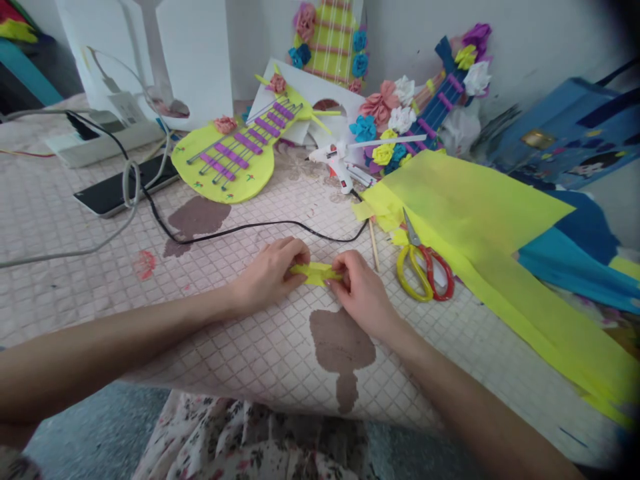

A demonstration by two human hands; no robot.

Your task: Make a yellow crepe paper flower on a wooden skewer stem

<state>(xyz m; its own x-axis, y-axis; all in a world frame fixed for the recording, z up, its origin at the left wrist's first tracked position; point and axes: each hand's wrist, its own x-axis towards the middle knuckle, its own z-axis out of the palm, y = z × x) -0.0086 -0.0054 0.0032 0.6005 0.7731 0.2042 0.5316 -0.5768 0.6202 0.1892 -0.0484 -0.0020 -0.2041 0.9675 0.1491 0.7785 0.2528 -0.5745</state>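
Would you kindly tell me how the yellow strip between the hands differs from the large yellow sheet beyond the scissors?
The strip is small and narrow, while the sheet is broad and far larger. The left hand and right hand pinch the strip at its ends; neither touches the sheet. Both are bright yellow.

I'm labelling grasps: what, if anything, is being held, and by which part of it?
A small yellow strip, held at both ends: the left grip on one, the right grip on the other.
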